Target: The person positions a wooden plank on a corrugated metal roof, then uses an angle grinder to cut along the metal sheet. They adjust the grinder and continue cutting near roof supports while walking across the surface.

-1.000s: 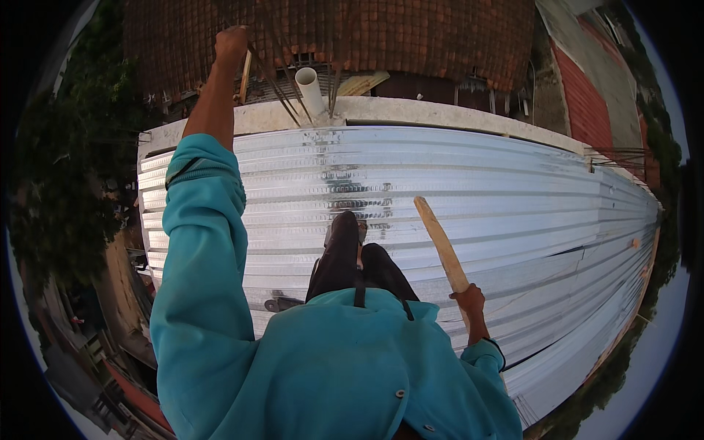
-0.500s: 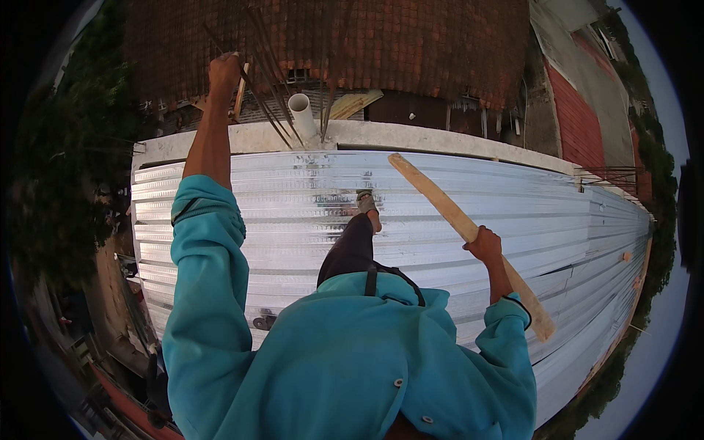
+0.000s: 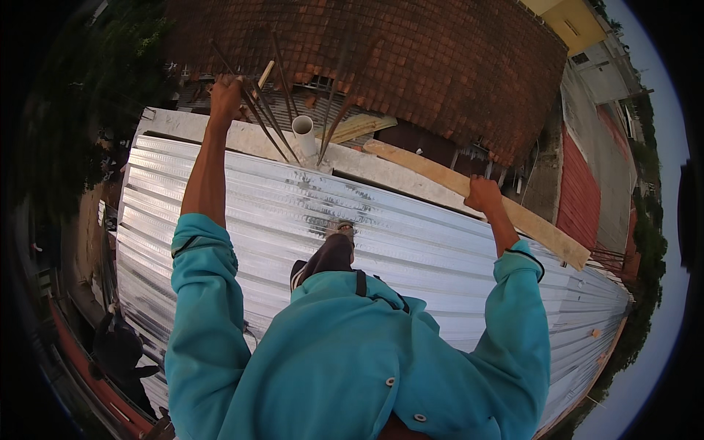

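Observation:
My left hand is closed round a rusty steel reinforcing bar, one of several rising from the concrete beam at the far side. With my right hand I grip a long, flat wooden board near its middle. The board slants from upper left to lower right, across the line of the concrete beam; whether it touches the beam I cannot tell. A white plastic pipe stands up beside the bars. My foot is on the ribbed metal sheeting.
Beyond the beam lies a brown tiled roof, with loose boards in the gap before it. A red wall is at the right. Down past the sheeting's left edge, a dark-clothed person is partly visible; trees stand at far left.
The board has swung up and away from me in my right hand, toward the beam. My left hand stays on the bar. The view has turned, and a person now shows at lower left.

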`<state>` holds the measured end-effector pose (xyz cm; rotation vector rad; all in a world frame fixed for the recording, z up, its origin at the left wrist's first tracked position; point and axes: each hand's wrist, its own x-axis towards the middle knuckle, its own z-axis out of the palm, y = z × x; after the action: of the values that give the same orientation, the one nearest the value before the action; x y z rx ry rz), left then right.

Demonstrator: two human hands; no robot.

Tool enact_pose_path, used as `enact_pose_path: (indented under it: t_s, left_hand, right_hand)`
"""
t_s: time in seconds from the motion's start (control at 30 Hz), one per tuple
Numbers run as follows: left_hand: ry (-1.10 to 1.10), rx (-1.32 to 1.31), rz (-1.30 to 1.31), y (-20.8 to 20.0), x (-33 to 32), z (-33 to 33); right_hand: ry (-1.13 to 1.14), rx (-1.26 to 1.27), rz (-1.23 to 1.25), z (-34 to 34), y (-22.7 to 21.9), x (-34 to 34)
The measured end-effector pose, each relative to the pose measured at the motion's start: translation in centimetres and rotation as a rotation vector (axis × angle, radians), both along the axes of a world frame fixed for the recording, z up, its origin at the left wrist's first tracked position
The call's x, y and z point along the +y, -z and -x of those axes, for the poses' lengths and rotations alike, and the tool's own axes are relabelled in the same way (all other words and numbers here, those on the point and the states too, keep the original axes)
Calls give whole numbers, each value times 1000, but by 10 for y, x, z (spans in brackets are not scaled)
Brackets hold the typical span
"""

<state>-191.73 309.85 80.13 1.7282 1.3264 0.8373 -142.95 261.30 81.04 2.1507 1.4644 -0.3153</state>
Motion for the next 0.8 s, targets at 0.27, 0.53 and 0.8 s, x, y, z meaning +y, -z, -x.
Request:
enact_pose_path:
  t_s: [0.27, 0.53, 0.8]
  left_hand:
    - [-55, -149, 41, 15, -14, -6]
    - [-200, -216, 23, 27, -23, -23]
    - [-430, -371, -68, 18, -56, -48]
  right_hand:
    - [-146, -11, 50, -50, -27, 58]
    - [-245, -4, 99, -87, -2, 110]
    - [-461, 122, 161, -133, 70, 230]
